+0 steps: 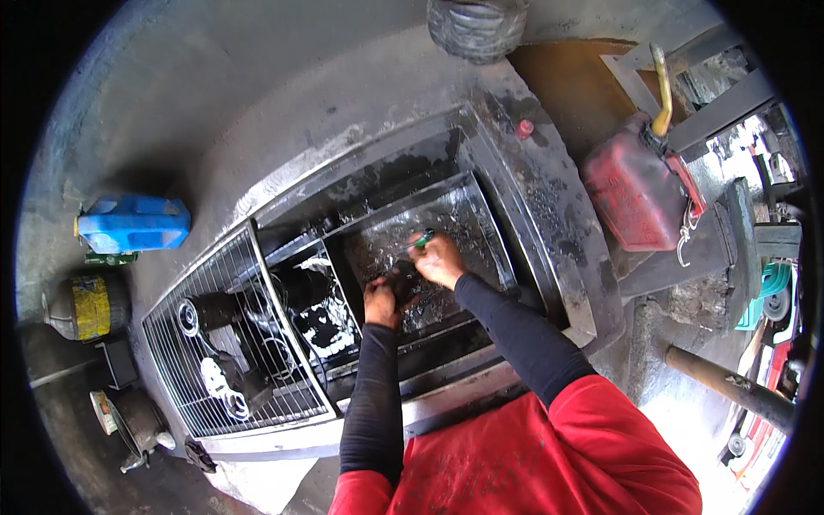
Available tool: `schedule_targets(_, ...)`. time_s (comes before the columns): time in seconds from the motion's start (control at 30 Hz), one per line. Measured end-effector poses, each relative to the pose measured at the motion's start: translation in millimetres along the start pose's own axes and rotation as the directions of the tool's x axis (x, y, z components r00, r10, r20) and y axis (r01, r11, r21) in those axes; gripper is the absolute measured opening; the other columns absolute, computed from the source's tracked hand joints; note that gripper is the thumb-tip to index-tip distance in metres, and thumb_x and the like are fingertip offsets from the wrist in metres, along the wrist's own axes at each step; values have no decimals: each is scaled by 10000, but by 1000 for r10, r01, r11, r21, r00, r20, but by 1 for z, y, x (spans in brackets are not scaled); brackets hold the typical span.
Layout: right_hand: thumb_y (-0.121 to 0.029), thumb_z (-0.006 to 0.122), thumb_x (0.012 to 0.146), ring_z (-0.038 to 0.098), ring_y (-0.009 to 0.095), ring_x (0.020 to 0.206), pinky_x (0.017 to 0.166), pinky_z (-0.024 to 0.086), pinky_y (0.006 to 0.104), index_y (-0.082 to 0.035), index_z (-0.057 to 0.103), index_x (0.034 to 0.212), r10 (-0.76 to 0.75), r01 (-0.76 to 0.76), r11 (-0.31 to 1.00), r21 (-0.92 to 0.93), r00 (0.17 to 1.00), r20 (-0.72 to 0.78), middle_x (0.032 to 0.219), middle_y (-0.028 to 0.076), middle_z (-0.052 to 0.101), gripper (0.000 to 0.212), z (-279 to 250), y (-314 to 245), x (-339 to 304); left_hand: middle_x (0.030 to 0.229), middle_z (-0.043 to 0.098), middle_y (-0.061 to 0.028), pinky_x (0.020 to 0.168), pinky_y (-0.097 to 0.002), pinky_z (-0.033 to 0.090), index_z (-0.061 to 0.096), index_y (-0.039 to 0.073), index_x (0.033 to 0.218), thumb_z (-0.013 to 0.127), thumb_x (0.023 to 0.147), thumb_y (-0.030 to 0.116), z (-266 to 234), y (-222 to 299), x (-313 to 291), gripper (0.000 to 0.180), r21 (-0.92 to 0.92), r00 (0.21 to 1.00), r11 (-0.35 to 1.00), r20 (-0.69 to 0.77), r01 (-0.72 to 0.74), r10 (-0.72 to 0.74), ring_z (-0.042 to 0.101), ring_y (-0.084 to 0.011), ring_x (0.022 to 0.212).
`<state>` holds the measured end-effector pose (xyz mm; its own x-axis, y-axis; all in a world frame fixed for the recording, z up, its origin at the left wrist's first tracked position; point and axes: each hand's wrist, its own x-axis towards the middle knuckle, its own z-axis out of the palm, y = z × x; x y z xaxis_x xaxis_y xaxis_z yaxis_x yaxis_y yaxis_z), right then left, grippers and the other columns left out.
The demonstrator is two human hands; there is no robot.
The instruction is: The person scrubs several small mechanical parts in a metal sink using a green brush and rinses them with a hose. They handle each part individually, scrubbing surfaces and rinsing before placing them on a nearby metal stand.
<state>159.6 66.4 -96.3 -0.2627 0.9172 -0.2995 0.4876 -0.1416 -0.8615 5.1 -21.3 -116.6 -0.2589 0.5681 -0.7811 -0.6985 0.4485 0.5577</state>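
My right hand (439, 260) is closed round a small green-ended tool (421, 238); its working end is hidden, so I cannot tell its kind. Just left of it and nearer me, my left hand (380, 302) has its fingers curled at a dark part (407, 283), which is blurred against the dark background. Both hands are over a shallow metal tray (495, 225) with wet, dirty liquid in it. The tray sits within a larger sunken basin (554, 296). Dark sleeves cover both my forearms.
Left of the tray, a wire rack (296, 365) carries dark and silvery machine parts (225, 339). A blue jug (137, 225) and a yellow-banded container (90, 306) stand at far left. At right are a red fuel can (631, 184) with a yellow spout and a small red cap (524, 130).
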Motion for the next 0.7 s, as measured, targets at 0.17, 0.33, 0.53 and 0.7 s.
schedule_targets(0.17,-308,646,884,700,402,775,678,555,469,-17,715,752,-213,213,974,-72,977,11,812,218,708,327,-8,16,16,1109,637,-173,806,-439,550,500,70,1133,673,792,63,-10,-19,-3,382,664,822,514,295,-542,486,649,-341,983)
schedule_targets(0.33,-304,645,893,685,430,824,764,535,508,-1,702,803,-296,297,954,-49,955,33,866,246,698,321,-5,26,9,1193,630,-307,1001,-483,504,591,-38,1206,779,690,237,10,-5,-5,615,958,882,-163,281,-235,379,607,-484,1120)
schedule_targets(0.53,-245,604,902,661,404,1004,864,531,453,-2,688,901,-269,172,914,-366,935,-230,1015,236,690,257,-16,22,22,1108,708,-249,1006,-468,485,461,31,1403,794,687,280,43,10,-24,828,959,936,-212,240,-188,256,668,-406,1085)
schedule_targets(0.7,-199,640,879,644,393,1081,956,504,440,-58,709,1002,-223,226,906,-357,973,51,1051,228,703,200,-15,42,18,1115,727,-214,937,-466,531,464,157,1449,822,637,272,43,9,-20,895,957,936,-144,278,-251,218,692,-403,1059)
